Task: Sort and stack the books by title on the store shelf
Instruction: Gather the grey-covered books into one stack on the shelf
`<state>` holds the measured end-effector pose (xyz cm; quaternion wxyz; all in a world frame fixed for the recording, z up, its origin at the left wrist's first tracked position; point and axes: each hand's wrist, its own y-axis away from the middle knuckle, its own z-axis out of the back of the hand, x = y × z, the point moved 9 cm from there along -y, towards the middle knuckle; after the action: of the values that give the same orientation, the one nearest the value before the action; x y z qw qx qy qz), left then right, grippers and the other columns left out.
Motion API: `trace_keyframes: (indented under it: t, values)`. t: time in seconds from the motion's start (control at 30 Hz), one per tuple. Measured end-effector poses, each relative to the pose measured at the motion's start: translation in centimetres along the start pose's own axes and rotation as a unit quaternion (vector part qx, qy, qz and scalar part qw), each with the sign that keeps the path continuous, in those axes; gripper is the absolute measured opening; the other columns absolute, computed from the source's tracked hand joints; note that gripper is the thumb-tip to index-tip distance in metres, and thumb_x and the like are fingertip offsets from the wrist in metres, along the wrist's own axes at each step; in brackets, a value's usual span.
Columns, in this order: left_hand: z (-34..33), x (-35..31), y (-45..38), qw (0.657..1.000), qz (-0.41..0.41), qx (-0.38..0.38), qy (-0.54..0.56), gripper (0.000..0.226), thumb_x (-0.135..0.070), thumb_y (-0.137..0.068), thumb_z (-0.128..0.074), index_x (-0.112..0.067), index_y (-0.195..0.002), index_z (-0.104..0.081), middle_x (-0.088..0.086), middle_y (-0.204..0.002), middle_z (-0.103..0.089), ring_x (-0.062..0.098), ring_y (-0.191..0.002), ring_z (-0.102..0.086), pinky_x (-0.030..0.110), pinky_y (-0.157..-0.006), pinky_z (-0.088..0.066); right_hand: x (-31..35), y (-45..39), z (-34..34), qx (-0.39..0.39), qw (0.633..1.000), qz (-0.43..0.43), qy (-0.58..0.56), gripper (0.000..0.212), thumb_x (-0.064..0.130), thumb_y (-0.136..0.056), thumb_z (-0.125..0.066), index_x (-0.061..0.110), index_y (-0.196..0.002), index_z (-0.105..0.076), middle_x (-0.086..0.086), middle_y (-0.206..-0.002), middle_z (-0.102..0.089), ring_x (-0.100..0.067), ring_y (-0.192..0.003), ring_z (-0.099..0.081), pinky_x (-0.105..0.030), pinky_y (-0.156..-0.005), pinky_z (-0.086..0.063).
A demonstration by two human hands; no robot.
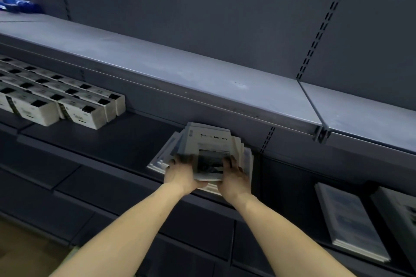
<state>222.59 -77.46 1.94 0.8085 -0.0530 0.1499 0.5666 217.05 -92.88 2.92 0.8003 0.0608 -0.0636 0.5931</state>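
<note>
The person stands before a dark store shelf [112,141] and both hands are on an untidy stack of books [209,141] that lies on the middle board, just under the grey upper shelf [180,69]. The left hand [182,173] holds the near left corner of the stack, with the fingers curled over the top cover. The right hand [234,175] grips the near right side in the same way, fingers bent onto the cover. The top book [213,139] shows a title that seems to read "Time Memory", but some letters are washed out. The books under it are fanned out and not aligned. At the left on the same board stand rows of white boxes [67,105]. Lower at the right lie two other piles of books [351,220], well apart from the hands.
</note>
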Motion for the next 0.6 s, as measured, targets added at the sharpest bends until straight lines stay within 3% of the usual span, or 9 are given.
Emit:
trace_keyframes:
  t: [0.17,0.3,0.4,0.6]
  values:
    - [0.5,-0.6,0.7,0.998,0.033,-0.004,-0.058,0.089,-0.069,-0.068,-0.071,-0.017,-0.136,-0.045,0.012,-0.132,-0.049,0.031,-0.116,-0.046,0.034,-0.09,-0.046,-0.1,0.3,0.5,-0.005,1.0,0.018,-0.02,0.083,0.01,-0.089,-0.056,0.026,-0.156,-0.009,-0.003,-0.164,-0.003,-0.032,-0.14,-0.036,-0.036,-0.107,-0.043]
    - [0.5,-0.8,1.6,0.992,0.066,0.007,-0.112,0.09,-0.067,-0.064,-0.075,-0.013,-0.13,-0.045,0.017,-0.127,-0.044,0.031,-0.111,-0.045,0.034,-0.087,-0.045,-0.3,1.5,0.7,-0.005,0.999,0.039,-0.03,0.09,0.023,-0.088,-0.063,0.025,-0.157,-0.005,-0.005,-0.163,-0.002,-0.033,-0.144,-0.027,-0.038,-0.111,-0.04]
    - [0.3,-0.4,2.3,0.988,0.082,0.022,-0.129,0.091,-0.063,-0.062,-0.079,-0.015,-0.13,-0.043,0.019,-0.127,-0.042,0.031,-0.112,-0.046,0.033,-0.085,-0.046,-0.3,2.5,0.9,-0.021,0.997,0.06,-0.041,0.092,0.042,-0.086,-0.063,0.022,-0.157,-0.009,-0.006,-0.159,-0.012,-0.034,-0.139,-0.033,-0.042,-0.109,-0.041]
    - [-1.2,0.3,4.4,0.992,0.077,0.085,-0.058,0.103,-0.039,-0.066,-0.087,-0.022,-0.145,-0.023,0.018,-0.134,-0.028,0.028,-0.106,-0.057,0.031,-0.082,-0.056,-1.1,4.4,1.5,-0.027,0.997,0.043,-0.054,0.103,0.05,-0.077,-0.071,0.021,-0.156,-0.012,-0.007,-0.149,-0.024,-0.027,-0.121,-0.052,-0.034,-0.095,-0.052]
